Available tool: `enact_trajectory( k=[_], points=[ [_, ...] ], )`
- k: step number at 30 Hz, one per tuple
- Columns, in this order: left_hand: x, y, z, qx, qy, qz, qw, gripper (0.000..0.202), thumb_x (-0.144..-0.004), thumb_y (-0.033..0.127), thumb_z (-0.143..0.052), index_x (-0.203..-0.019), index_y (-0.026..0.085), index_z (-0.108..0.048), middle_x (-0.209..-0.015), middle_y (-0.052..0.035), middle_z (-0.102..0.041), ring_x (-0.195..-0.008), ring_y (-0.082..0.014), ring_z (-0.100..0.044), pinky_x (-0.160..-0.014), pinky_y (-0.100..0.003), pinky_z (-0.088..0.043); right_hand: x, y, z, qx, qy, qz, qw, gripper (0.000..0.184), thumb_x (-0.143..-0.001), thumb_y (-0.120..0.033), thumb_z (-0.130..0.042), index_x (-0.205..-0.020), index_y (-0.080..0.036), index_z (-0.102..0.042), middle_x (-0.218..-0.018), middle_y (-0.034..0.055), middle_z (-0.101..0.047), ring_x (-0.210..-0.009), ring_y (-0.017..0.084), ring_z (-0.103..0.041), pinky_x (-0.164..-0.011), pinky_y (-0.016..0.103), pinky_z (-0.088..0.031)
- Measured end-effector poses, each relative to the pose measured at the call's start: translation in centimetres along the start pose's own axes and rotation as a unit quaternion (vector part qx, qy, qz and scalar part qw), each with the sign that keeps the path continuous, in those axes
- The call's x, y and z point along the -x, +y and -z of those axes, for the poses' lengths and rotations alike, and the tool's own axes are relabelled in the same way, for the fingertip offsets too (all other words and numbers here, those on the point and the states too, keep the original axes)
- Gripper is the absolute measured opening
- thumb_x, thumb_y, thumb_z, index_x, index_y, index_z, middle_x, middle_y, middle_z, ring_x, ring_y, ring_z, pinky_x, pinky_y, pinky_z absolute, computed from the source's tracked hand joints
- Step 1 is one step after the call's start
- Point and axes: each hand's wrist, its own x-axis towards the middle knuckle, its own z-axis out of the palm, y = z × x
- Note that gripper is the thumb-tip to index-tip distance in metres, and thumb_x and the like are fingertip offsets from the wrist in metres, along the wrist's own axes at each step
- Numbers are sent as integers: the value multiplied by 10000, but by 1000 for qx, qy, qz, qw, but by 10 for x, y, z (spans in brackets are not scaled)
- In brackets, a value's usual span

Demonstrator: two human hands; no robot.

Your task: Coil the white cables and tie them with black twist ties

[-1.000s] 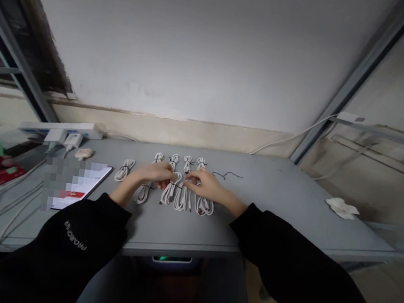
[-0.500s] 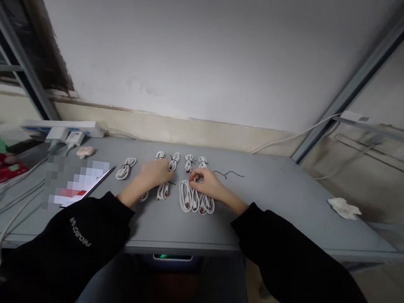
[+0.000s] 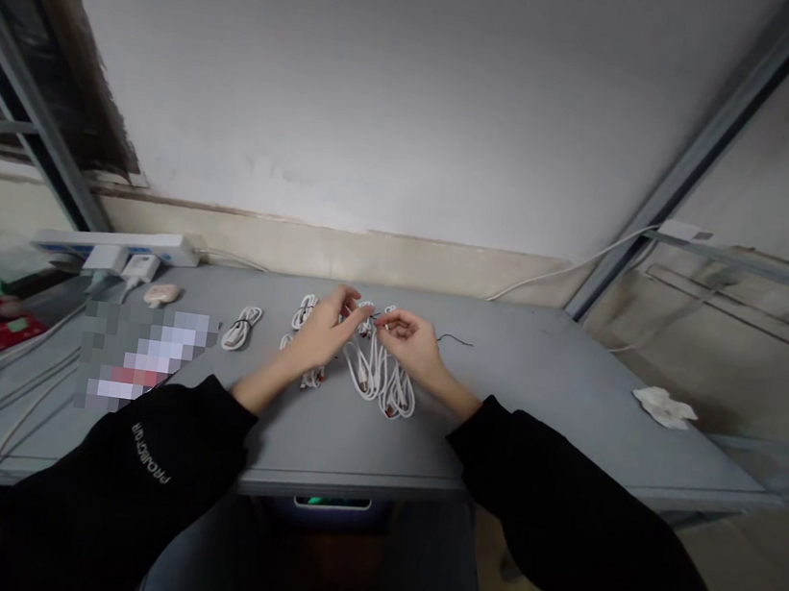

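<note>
Between my hands a loose coil of white cable [image 3: 369, 384] is partly raised off the desk, its upper loops at my right fingertips. My right hand [image 3: 413, 345] is closed in a pinch on that cable. My left hand [image 3: 326, 330] hovers just to the left, thumb stretched out and fingers curved apart, with nothing visible in it. Another loose white coil [image 3: 398, 395] lies below my right hand. Tied white cable bundles surround my left hand, among them one bundle [image 3: 304, 311] behind it and another [image 3: 313, 378] below it, partly covered.
A tied cable bundle [image 3: 242, 328] lies farther left on the grey desk [image 3: 533, 401]. A thin black tie [image 3: 457, 340] is right of my right hand. At left are a power strip [image 3: 182, 251] with plugs and trailing cords. Crumpled white tissue [image 3: 665, 407] lies at far right.
My left hand has moved right and away from the bundles, its fingers spreading. My right hand has lifted part of the left loose coil, which now hangs stretched and tilted.
</note>
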Motion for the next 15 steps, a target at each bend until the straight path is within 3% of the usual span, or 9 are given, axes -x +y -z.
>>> enact_trajectory(
  k=[6,10,15],
  points=[
    [6,0,0,-50,-21,-72,996,407,-895,475,-496,-1168,173,-512,-1061,-111,-628,-995,-237,-583,-892,-406,-447,4,-13,-1,-54,51,25,997,139,-722,-294,-690,-755,-209,-585,-631,-27,-549,-554,106,-489,-513,240,-381],
    [7,2,2,-51,-26,-78,995,456,-875,469,-540,-1209,163,-489,-1077,-113,-625,-977,-234,-579,-897,-414,-440,8,-20,0,-79,89,31,992,158,-771,-327,-657,-793,-228,-536,-623,-33,-527,-509,103,-467,-475,247,-380],
    [7,3,2,-72,14,-61,995,563,-848,501,-568,-1275,156,-443,-1139,-121,-612,-1006,-241,-576,-934,-423,-418,9,-26,2,-89,172,80,978,193,-830,-386,-588,-878,-255,-454,-676,-37,-477,-476,104,-461,-459,270,-408]
  ],
)
